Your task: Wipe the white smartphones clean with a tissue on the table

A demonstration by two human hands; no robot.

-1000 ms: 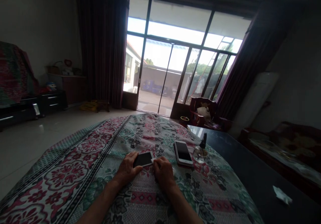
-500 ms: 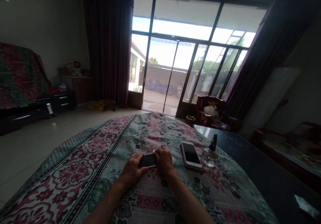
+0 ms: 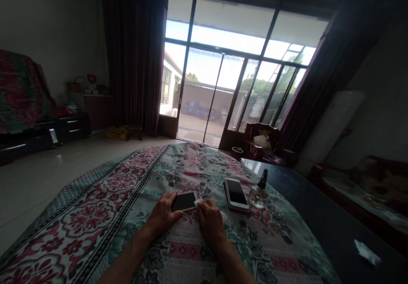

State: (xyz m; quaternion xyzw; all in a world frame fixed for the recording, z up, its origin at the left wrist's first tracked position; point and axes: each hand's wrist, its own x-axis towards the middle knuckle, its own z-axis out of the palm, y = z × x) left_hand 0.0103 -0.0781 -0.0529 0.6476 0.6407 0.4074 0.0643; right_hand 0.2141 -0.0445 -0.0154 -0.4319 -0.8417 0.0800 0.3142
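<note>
A white-edged smartphone [image 3: 185,201] with a dark screen lies sideways on the patterned cloth, straight ahead of me. My left hand [image 3: 163,212] is closed round its left end, thumb along the near edge and fingers along the far edge. At the phone's right end my right hand [image 3: 210,220] is in a fist, pinching a white tissue [image 3: 198,201] against the corner. More white shows at the right side of that fist. A second white smartphone [image 3: 236,194] lies to the right, screen up and dark. Beside it stands a clear bottle [image 3: 258,196] with a black spray top.
The flowered cloth [image 3: 105,216] covers the surface under my hands. A dark glossy table [image 3: 306,216] adjoins on the right, with a crumpled white paper [image 3: 367,252] on it. Beyond are a wooden chair [image 3: 262,142], glass doors [image 3: 204,101] and a black cabinet [image 3: 75,125].
My right hand has drawn back toward me and slightly right, uncovering the phone's right end and the tissue. The left hand keeps its hold. The whole view has shifted a little.
</note>
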